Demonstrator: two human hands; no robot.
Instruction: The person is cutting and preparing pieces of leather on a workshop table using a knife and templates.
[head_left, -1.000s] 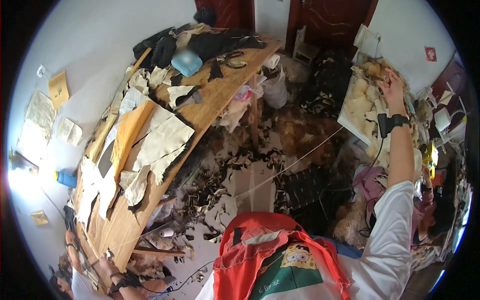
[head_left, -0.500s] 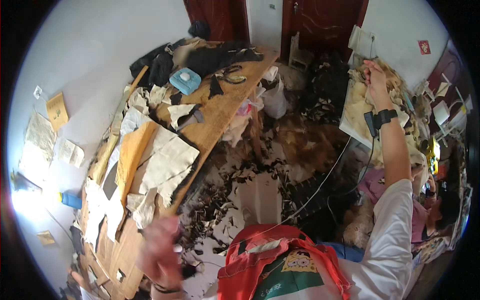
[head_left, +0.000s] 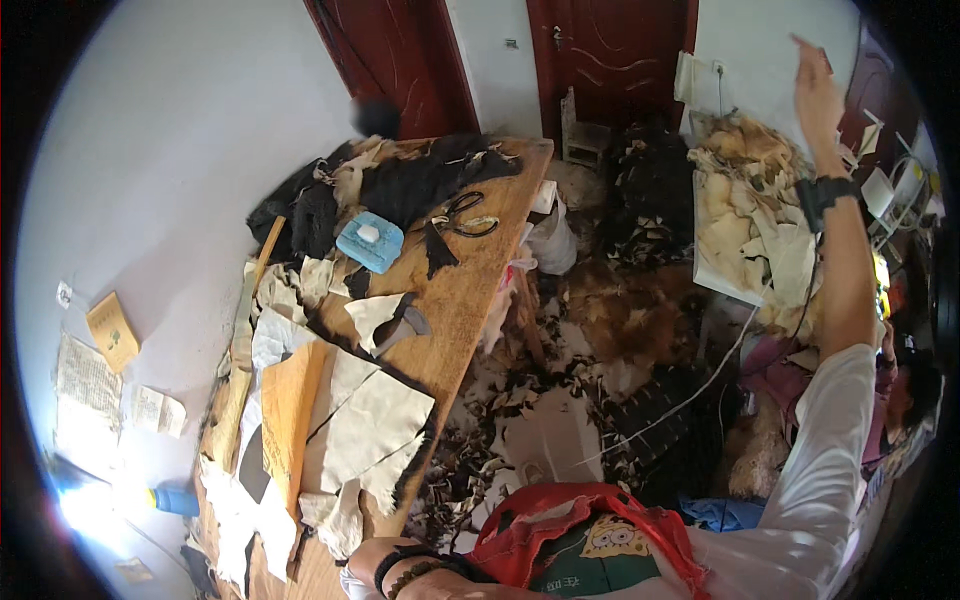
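My right hand (head_left: 820, 98) is raised at the upper right, its fingers stretched upward and nothing seen in them. A dark band with a small device circles that wrist. My left hand (head_left: 368, 556) is low by the near table edge, beside pale hide scraps. Its fingers are hidden; beaded and dark bracelets show on the wrist. Pale hide pieces (head_left: 365, 425) with dark fuzzy edges lie on the wooden table, partly beside a yellowish wooden board (head_left: 292, 415). Farther back are black-handled scissors (head_left: 466, 214) and a light-blue square item (head_left: 370, 243) with a white lump on top.
Black fur pieces (head_left: 425, 172) cover the table's far end. At right, pale hides (head_left: 750, 220) are heaped on a white surface. Scraps and brown fur (head_left: 630, 305) litter the floor. A white cord (head_left: 690, 392) stretches across. Another person (head_left: 880, 400) is at the right edge.
My right hand has risen up and outward, away from the hide heap. My left hand has moved down toward my body. The view has shifted, so the table sits lower.
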